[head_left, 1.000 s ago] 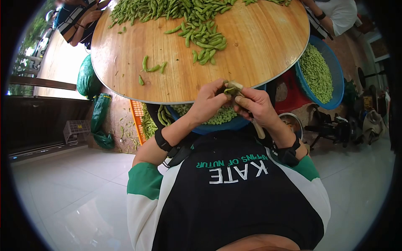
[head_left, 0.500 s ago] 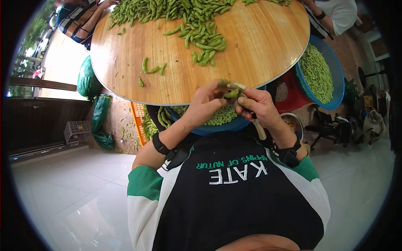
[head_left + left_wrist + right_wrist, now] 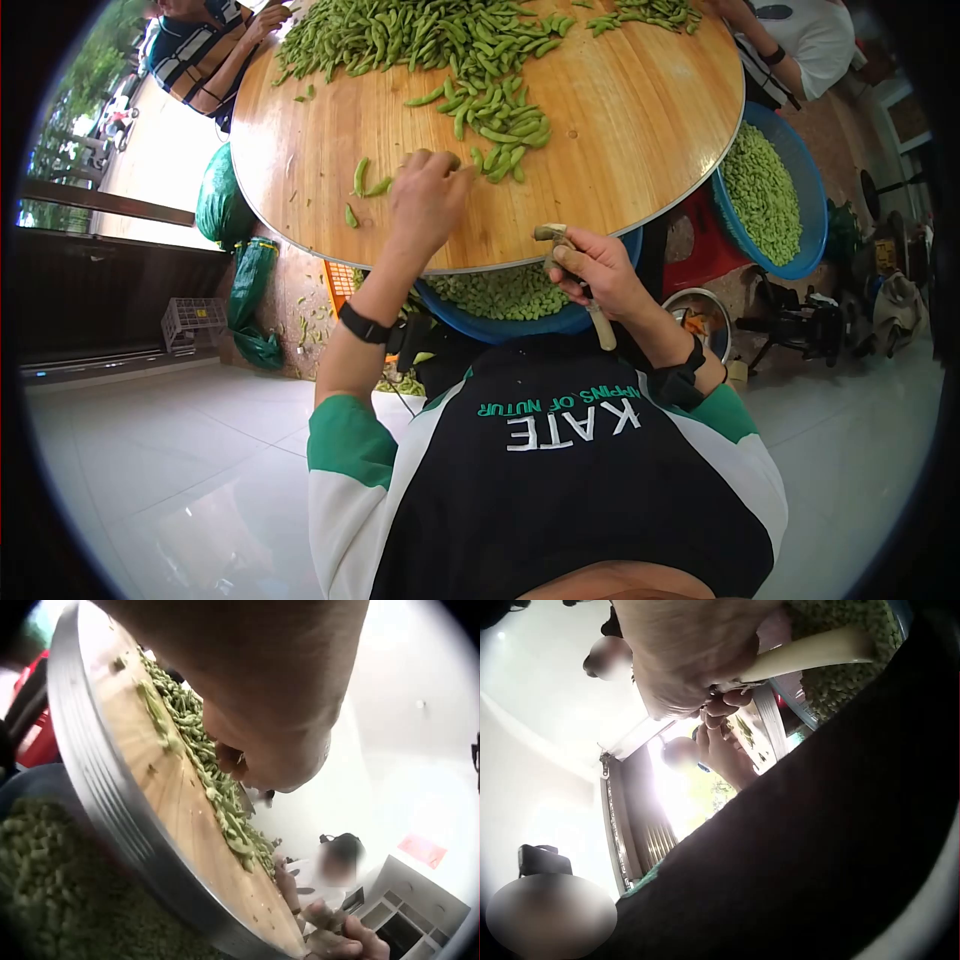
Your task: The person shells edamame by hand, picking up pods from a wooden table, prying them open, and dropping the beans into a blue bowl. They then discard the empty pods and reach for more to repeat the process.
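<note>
My left hand (image 3: 430, 195) reaches over the wooden table (image 3: 620, 130), its fingers bent down between a few loose pods (image 3: 378, 187) and the pod pile (image 3: 515, 125). Something dark greenish shows at its fingertips; whether it is held cannot be told. In the left wrist view this hand (image 3: 262, 727) hides its own fingers. My right hand (image 3: 600, 275), near the table edge, grips a tool with a pale handle (image 3: 602, 328) pointing down toward my body. The right wrist view shows the handle (image 3: 810, 656) sticking out of the fist; the tool's other end is hidden.
Below the table edge a blue basin (image 3: 575, 322) holds shelled beans. Another blue basin (image 3: 815, 210) of beans stands at the right, beside a red stool (image 3: 700, 245). Green bags (image 3: 250, 300) lie at the left. Two people are at the table's far sides.
My left hand has parted from the right and moved left and forward over the table. The green pod between my hands is no longer seen there. My right hand has stayed near the edge with the tool.
</note>
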{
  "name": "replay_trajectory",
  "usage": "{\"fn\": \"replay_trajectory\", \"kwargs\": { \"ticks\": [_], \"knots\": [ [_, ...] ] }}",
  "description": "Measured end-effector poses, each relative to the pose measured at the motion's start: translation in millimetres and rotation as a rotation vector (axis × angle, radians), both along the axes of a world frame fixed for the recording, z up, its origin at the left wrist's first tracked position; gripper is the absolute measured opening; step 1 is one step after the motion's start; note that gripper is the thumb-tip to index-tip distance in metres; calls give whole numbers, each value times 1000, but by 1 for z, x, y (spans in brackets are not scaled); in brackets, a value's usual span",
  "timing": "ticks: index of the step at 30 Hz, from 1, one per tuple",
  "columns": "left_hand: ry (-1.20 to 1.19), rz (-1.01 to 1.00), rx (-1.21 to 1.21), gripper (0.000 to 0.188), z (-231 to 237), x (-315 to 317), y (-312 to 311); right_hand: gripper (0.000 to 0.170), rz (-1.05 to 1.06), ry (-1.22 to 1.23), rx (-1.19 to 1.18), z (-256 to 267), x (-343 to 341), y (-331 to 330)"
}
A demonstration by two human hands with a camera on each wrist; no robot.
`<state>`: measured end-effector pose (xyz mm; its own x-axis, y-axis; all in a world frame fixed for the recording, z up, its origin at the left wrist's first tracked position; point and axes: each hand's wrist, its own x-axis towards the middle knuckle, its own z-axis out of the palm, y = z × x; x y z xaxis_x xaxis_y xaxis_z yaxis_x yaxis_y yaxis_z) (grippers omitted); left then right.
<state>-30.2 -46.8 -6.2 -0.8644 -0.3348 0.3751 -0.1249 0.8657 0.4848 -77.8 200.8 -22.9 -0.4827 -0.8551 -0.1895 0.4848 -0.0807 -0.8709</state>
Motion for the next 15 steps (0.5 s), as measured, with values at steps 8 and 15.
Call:
{"fn": "replay_trajectory", "kwargs": {
  "ticks": [8,15],
  "knots": [
    [29,70,40,16,-17,-13,3,31,-55,-32,-19,-1,-2,-5],
    [-57,-304,1304,13,12,18,47,26,-29,-223,-188,6,-4,-28]
  ]
}}
